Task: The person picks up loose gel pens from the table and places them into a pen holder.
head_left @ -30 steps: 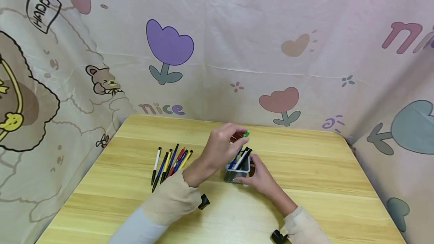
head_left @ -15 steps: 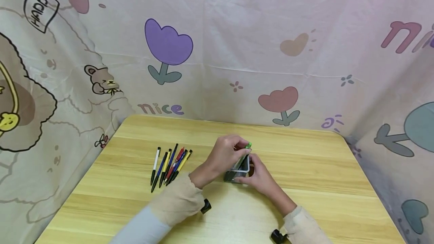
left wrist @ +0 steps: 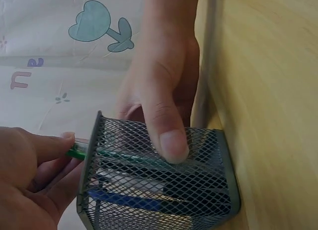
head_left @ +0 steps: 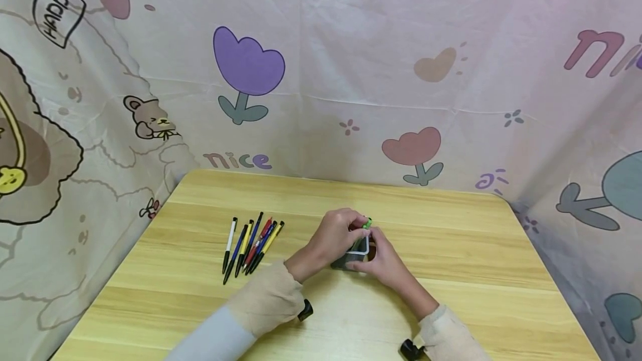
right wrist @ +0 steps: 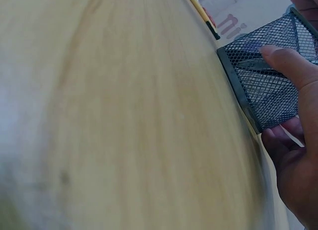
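Note:
A black mesh pen holder [head_left: 351, 259] stands on the wooden table [head_left: 461, 272], near the middle. My right hand [head_left: 375, 245] grips it from the right, thumb on the mesh wall [left wrist: 164, 140]. My left hand [head_left: 357, 226] pinches a green pen [head_left: 368, 223] at its top and holds it inside the holder. In the left wrist view the green pen [left wrist: 117, 155] lies along the inside of the mesh holder [left wrist: 164, 195], above a blue and a white pen. The right wrist view shows the holder [right wrist: 268, 83] with my right thumb [right wrist: 290, 66] across it.
Several pens [head_left: 253, 241] in black, blue, yellow, red and white lie in a row to the left of the hands. A printed cloth [head_left: 321, 71] hangs behind and beside the table. The table's right half shows bare wood.
My left hand has come down with the green pen, from above the holder into it. The pens that stuck out of the holder are now covered by the hands.

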`<state>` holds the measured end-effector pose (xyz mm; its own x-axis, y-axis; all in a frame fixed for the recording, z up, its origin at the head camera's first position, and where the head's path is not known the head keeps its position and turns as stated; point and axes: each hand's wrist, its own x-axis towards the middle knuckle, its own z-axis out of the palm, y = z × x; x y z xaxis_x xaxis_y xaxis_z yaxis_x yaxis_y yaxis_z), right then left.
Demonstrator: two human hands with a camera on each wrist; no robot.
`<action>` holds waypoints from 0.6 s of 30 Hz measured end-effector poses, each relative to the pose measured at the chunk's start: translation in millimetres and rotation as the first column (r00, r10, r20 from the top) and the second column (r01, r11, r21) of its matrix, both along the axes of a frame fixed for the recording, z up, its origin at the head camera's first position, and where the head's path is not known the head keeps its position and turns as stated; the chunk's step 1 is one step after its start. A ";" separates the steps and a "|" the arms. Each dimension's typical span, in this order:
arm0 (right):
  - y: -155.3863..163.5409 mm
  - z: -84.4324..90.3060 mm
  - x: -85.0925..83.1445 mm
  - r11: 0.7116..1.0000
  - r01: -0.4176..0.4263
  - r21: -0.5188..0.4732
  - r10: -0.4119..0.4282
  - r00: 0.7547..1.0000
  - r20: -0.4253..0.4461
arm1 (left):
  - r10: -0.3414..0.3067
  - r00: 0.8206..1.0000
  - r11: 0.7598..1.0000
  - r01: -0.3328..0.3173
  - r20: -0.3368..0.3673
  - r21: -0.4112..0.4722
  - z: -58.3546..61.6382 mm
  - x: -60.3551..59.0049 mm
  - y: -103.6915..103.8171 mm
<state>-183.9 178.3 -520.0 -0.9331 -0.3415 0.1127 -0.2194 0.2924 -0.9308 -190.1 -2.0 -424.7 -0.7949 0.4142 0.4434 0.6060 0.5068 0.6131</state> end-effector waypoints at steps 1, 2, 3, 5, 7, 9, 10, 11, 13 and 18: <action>-0.1 -0.1 0.0 1.000 0.001 0.000 -0.001 1.000 0.001 | -0.001 1.000 1.000 0.002 0.008 -0.008 -0.7 0.1 0.3; -0.1 0.1 0.2 1.000 0.002 0.003 -0.002 1.000 0.004 | -0.002 1.000 1.000 0.002 0.006 -0.021 -1.4 0.2 0.6; -0.1 0.0 0.3 1.000 0.004 0.005 -0.004 1.000 0.006 | -0.004 1.000 0.999 0.004 0.002 -0.033 -2.0 0.2 0.9; 0.0 0.2 0.5 1.000 0.009 0.014 -0.009 1.000 0.008 | -0.010 1.000 0.999 0.009 -0.012 -0.051 -3.6 -0.2 1.5; 0.3 0.1 0.4 1.000 0.012 0.023 -0.012 1.000 -0.003 | -0.016 0.999 0.997 0.014 -0.033 -0.070 -5.4 -0.9 2.0; 0.7 -0.3 0.0 1.000 0.009 0.025 -0.009 1.000 -0.016 | -0.018 0.999 0.996 0.014 -0.043 -0.084 -6.6 -1.4 2.6; 0.8 -0.4 -0.2 1.000 0.007 0.027 -0.006 1.000 -0.023 | -0.018 0.999 0.996 0.014 -0.042 -0.088 -6.9 -1.5 2.8; 0.9 -0.5 -0.4 1.000 0.005 0.027 -0.004 1.000 -0.028 | -0.017 0.999 0.996 0.013 -0.041 -0.093 -7.2 -1.6 2.9; 1.1 -1.4 -1.0 1.000 0.000 0.023 0.001 0.999 -0.035 | -0.015 0.999 0.994 0.010 -0.039 -0.104 -7.1 -1.8 3.2; 0.7 -2.1 -1.7 1.000 0.004 0.022 -0.003 1.000 -0.027 | -0.004 0.999 0.992 -0.003 -0.053 -0.126 -7.2 -3.0 2.5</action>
